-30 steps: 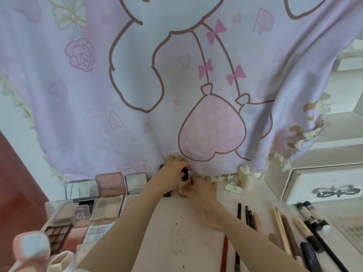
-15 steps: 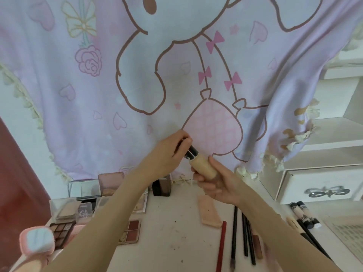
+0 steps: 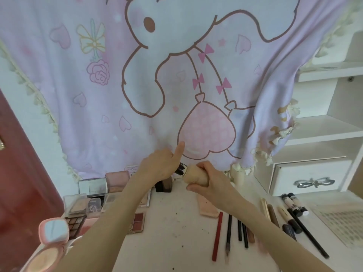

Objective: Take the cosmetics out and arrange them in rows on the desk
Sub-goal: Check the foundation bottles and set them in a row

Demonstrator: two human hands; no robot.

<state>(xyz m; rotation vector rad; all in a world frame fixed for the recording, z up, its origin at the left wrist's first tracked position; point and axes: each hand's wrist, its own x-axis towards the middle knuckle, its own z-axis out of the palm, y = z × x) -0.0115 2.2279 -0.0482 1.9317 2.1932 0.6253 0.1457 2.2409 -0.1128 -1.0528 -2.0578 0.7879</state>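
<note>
At lower left of the frame, palettes [image 3: 78,222] lie grouped on the desk [image 3: 172,228]. At centre, the left hand [image 3: 160,165] grips the dark cap [image 3: 181,168] of a beige foundation bottle [image 3: 194,174], index finger extended; the right hand [image 3: 208,181] is wrapped round the bottle's body above the desk. At lower right, pencils [image 3: 228,232] lie in a row.

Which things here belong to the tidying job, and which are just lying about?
Job: foundation bottle held in both hands, right hand, left hand; pencils; palettes; tubes.
Lying about: cartoon cloth; drawer box; shelves.
</note>
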